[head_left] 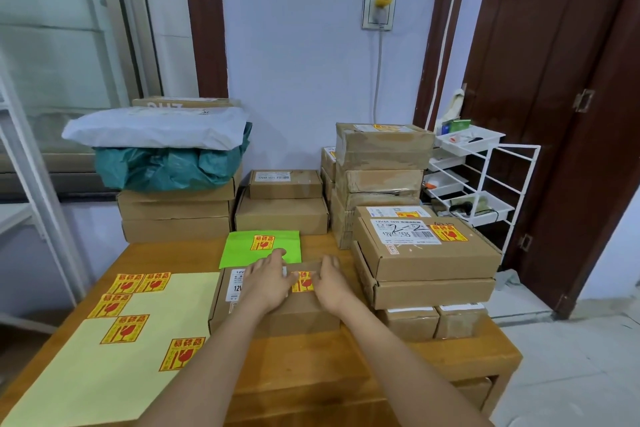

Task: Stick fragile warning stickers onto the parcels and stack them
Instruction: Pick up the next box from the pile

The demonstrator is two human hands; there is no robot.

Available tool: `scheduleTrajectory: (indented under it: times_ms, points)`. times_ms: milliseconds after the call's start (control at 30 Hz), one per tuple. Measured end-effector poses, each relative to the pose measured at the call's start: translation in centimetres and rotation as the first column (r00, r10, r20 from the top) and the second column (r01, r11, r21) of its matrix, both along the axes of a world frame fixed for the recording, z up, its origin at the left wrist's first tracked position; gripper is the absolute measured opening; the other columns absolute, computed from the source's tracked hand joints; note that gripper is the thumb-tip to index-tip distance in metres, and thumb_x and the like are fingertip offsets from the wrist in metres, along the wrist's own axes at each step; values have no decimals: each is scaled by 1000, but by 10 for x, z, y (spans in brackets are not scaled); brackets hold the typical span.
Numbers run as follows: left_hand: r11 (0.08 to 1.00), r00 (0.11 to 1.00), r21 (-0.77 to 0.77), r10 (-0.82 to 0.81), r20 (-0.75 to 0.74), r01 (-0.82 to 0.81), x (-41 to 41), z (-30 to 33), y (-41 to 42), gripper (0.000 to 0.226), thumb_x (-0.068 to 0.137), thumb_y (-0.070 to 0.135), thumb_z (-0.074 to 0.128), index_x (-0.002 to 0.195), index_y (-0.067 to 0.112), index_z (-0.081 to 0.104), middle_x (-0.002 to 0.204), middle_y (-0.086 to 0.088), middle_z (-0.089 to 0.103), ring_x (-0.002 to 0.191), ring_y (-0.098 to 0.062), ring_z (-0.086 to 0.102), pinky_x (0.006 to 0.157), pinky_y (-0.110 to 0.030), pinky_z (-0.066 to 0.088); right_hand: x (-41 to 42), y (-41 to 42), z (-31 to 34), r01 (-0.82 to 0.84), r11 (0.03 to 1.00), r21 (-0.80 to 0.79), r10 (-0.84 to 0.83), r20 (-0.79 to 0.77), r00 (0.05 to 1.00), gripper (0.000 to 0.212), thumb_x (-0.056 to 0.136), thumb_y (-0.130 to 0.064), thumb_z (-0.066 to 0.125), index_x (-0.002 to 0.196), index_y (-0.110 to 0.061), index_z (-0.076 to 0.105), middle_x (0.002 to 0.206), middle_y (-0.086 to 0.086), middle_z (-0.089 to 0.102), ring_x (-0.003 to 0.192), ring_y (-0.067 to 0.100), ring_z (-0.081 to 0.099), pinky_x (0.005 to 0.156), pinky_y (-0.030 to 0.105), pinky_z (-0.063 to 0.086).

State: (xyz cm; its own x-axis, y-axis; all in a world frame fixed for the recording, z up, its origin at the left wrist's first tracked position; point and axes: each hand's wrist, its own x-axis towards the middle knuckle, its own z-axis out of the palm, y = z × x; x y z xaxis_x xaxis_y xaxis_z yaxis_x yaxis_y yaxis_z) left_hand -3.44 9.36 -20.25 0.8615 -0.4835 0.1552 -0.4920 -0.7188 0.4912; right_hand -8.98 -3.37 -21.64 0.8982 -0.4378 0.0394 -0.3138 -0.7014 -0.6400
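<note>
Two hands rest on one parcel at the middle of a wooden table (311, 367). Along the table's far edge stand cardboard stacks: a left stack (176, 211) topped by a teal bag (166, 166) and a white mailer (156, 128), a middle pair of boxes (282, 208), and a tall right stack (381, 166) against the wall. Nearer on the right, a stickered stack (426, 263) carries a white label and a fragile sticker on its top box, and sits on two smaller boxes. A pale yellow sheet (114, 367) lies on the left of the table with five stickers on it. A green sheet (261, 248), just behind the parcel, holds one sticker. The parcel (277, 308) lies flat, its white label partly hidden. The left hand (268, 282) lies flat on its top, fingers straight, released. The right hand (332, 282) lies beside it, fingers straight, pressing down, grasping nothing. Between them, on the parcel's top, shows a fragile sticker (303, 282), touched by both hands' edges.
</note>
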Motion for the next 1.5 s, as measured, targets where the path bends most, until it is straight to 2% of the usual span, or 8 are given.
scheduleTrajectory:
  times_ms: [300,500,633,800,1000,1100,1200,1500]
  points:
    - [991,993,-130,-49,-112,34,5,0,4,45,95,13,50,137,21,37,134,0,52,123,-22,45,96,-34,37,1,-5,-6,-19,1000,25,19,19,1000,38,95,1,29,132,1,37,142,13,32,123,28,41,105,32,35]
    - [893,939,-447,-121,-321,-38,8,8,20,54,86,-18,37,129,13,46,132,-5,50,94,-13,53,55,-13,40,-2,-5,-4,-5,999,52,2,57,998,47,99,-2,29,146,-2,27,154,10,22,139,26,28,110,28,25]
    - [901,975,-433,-70,-213,-30,12,25,35,43,89,-11,47,125,12,51,128,-4,54,123,-17,47,81,-18,40,-2,-2,5,13,1000,-9,-13,22,1000,38,97,2,34,134,5,39,147,17,34,131,30,39,105,29,32]
    - [920,985,-361,117,-123,-155,6,26,64,36,93,6,53,129,6,50,136,-8,50,127,-23,44,100,-32,35,-13,-3,15,0,1000,-20,1,59,998,38,100,-9,36,134,7,39,148,19,33,132,31,39,103,28,33]
    - [845,923,-382,297,-245,-374,-11,5,82,44,95,23,54,132,2,46,135,-17,49,121,-33,47,93,-38,42,-32,6,4,92,996,9,-92,-35,995,38,98,-22,41,127,2,44,130,19,47,117,35,50,97,36,42]
    - [822,913,-422,267,-307,-383,-21,0,78,34,96,18,50,126,1,48,124,-18,56,99,-28,54,75,-31,41,-39,14,1,111,994,-1,-111,-67,992,41,97,-26,41,127,1,47,129,18,49,116,35,51,95,35,43]
    - [778,898,-467,281,-339,-420,-27,1,74,31,94,11,50,122,0,52,118,-19,59,91,-26,51,73,-31,39,-42,20,8,113,993,44,-110,-79,991,43,97,-26,41,130,1,45,131,18,47,119,35,49,96,34,41]
    - [620,887,-635,336,-315,-461,-36,22,69,33,94,11,53,125,3,52,106,-12,61,70,-11,48,61,-27,40,-44,23,32,72,991,116,-81,72,994,27,93,-17,45,116,-4,49,116,10,54,107,30,55,84,33,46]
